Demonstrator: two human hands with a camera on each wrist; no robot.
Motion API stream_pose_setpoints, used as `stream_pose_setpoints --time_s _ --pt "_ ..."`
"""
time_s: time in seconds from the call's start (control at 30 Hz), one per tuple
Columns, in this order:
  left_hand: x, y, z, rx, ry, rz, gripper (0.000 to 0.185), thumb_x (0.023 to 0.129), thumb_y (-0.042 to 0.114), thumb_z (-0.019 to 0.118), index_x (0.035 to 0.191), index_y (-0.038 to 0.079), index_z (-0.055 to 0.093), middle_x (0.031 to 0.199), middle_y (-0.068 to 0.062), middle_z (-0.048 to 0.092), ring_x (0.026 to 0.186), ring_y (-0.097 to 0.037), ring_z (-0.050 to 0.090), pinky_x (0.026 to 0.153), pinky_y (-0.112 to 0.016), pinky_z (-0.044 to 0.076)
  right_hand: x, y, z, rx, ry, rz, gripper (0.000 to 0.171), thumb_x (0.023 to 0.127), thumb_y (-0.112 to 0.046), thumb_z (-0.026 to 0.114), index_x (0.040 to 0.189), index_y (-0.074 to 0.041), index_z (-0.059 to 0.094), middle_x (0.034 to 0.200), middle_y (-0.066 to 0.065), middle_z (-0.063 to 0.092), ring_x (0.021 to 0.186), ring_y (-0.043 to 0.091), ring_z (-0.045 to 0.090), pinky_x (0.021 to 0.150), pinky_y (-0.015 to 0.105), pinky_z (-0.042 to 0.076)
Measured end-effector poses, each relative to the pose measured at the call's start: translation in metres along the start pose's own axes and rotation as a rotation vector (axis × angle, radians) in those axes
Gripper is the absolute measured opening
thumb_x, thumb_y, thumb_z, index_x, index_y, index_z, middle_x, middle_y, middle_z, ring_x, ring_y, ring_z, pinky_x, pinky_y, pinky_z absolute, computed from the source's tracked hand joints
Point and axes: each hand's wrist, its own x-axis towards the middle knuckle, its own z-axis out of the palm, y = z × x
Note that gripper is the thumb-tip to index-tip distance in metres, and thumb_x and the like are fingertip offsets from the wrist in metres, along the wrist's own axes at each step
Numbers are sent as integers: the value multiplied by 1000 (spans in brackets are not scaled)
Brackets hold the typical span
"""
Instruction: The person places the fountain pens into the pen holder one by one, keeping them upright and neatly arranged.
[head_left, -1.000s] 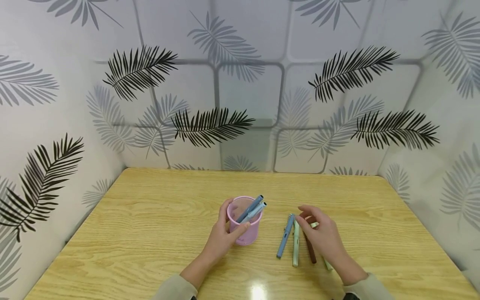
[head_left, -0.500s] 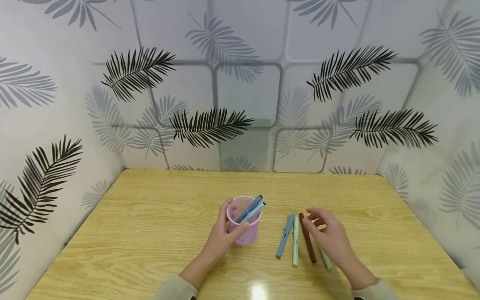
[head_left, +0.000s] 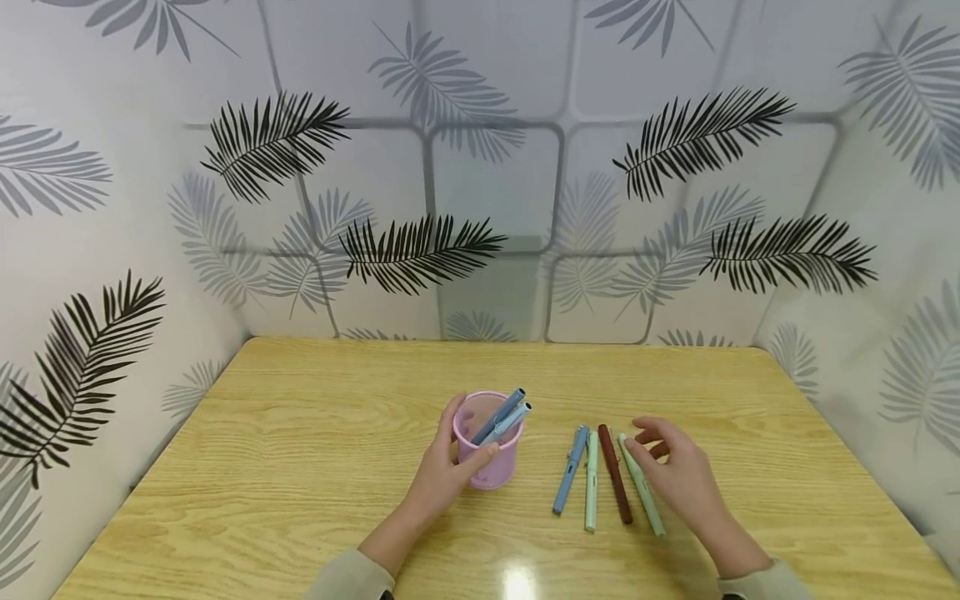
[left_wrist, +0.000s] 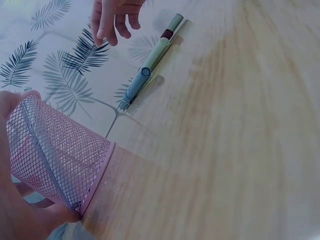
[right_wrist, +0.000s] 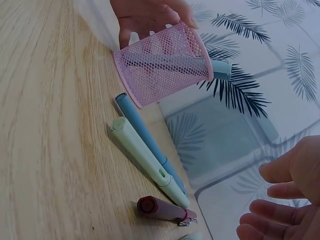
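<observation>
My left hand (head_left: 441,482) grips a pink mesh pen cup (head_left: 497,473) standing on the table. A dark blue pen (head_left: 501,413) and a light blue pen (head_left: 513,422) lean inside it. To the cup's right lie a blue pen (head_left: 571,469), a light green pen (head_left: 592,483), a dark red pen (head_left: 616,477) and a second light green pen (head_left: 643,488), side by side. My right hand (head_left: 681,479) hovers just right of that second green pen, fingers loosely bent and holding nothing. In the right wrist view the fingers (right_wrist: 272,212) are clear of the pens.
The wood-grain table (head_left: 322,417) reaches back to a leaf-patterned backdrop (head_left: 495,192), which also rises at both sides. A bright light reflection lies on the tabletop near the front.
My right hand has shifted right, away from the row of pens. The dark red pen and the right-hand green pen are now uncovered. My left hand and the cup stay put.
</observation>
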Motion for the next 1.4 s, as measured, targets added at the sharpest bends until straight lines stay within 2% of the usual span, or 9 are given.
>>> stream_pose_setpoints --time_s 0.2,0.27,0.47,0.67,0.97,1.13,1.4 --pt "6 -25 1 3 9 -5 77 86 26 67 146 30 19 144 -16 33 123 -37 42 90 -50 42 1 7 -1 -24 -45 18 31 90 -17 63 115 1 58 94 11 64 77 22 59 61 31 48" --pt "7 -28 1 11 15 -3 76 86 29 67 145 32 19 144 -14 34 122 -35 43 90 -49 43 2 9 0 -33 -74 42 33 89 -16 63 116 2 56 94 13 63 78 23 60 61 33 49" --pt "7 -29 1 14 26 11 76 85 32 67 145 30 20 143 -14 36 122 -36 44 89 -49 43 4 18 2 -63 -178 132 38 89 -14 62 121 5 52 96 16 61 79 26 60 62 35 50" --pt "7 -29 1 8 31 18 76 85 31 68 145 31 20 142 -14 36 122 -37 43 90 -49 43 4 24 3 -78 -257 151 42 86 -12 65 119 11 50 93 17 58 77 27 59 59 36 49" --pt "7 -30 1 14 27 19 74 85 31 67 144 34 21 142 -13 36 122 -38 43 91 -51 41 2 27 6 -155 -273 156 42 84 -11 67 113 15 51 86 16 59 77 27 57 62 40 49" --pt "7 -30 2 24 35 15 77 85 32 68 145 30 21 142 -13 37 122 -37 43 90 -50 42 2 30 8 -158 -288 155 43 83 -11 67 111 17 50 81 13 60 72 23 57 59 37 49" --pt "7 -29 1 0 27 19 75 85 30 68 144 34 21 142 -13 36 120 -34 45 89 -48 44 3 29 12 -145 -310 184 35 82 -7 65 106 15 52 82 16 63 73 25 60 58 36 50"
